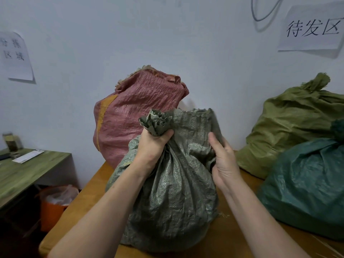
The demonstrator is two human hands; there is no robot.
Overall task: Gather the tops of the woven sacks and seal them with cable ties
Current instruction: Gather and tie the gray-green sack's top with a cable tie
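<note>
Grey-green woven sack [173, 192] stands near centre on the wooden table [89, 198], with the pink sack [137, 108] behind it.

Left hand [153, 146]: fingers clamped round a bunched tuft [156, 121] at the left of the mouth. Right hand [223, 164]: laid against the loose right side of the mouth. Blurred, so cannot tell if it pinches the cloth or only presses it.

Step, as judged: gathering, about half the mouth taken in.

- Keep the left fist low and tight on the neck.
- Feed the slack leftward in pleats, so no open fold stays outside the fist.
- No cable tie in view; one must be fetched without loosening the neck.

Olive sack [290, 127], far right, has its top already bunched.
</note>
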